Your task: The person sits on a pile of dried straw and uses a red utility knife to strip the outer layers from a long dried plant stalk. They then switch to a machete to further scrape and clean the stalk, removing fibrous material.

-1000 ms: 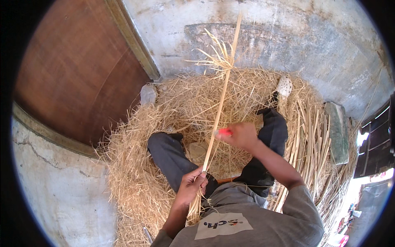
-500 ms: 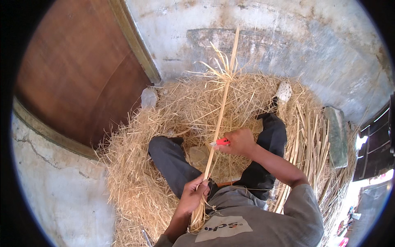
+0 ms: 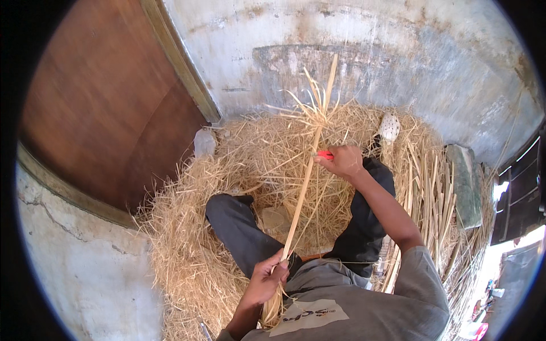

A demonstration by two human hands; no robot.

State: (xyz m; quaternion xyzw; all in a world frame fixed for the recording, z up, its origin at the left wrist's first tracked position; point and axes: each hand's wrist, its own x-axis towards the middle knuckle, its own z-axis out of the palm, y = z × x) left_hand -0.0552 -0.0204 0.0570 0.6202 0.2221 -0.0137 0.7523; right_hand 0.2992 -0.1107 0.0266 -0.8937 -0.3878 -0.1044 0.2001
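Observation:
My left hand (image 3: 268, 277) is closed round the lower end of a long pale strip (image 3: 301, 206), which looks like split bamboo and slants up and away from my lap. Thin curled shavings (image 3: 316, 115) bunch around the strip near its far end. Higher along it, my right hand (image 3: 344, 161) grips a small red-handled cutter (image 3: 325, 154), held against the strip's right side. My fingers hide most of the tool, and its blade is hard to make out. Loose fibres hang beside my left hand, near my shirt.
A thick heap of shavings (image 3: 193, 238) lies around my bent legs. Long split strips (image 3: 424, 199) are piled at the right, beside a greenish stone slab (image 3: 464, 187). A grey stone (image 3: 205, 143) sits by the brown door panel (image 3: 108, 102). A stained wall (image 3: 364, 62) stands ahead.
My right hand has moved away from me along the strip with the red cutter, toward the bunched shavings. The strip's far end has dropped slightly. My left hand stays nearly in place.

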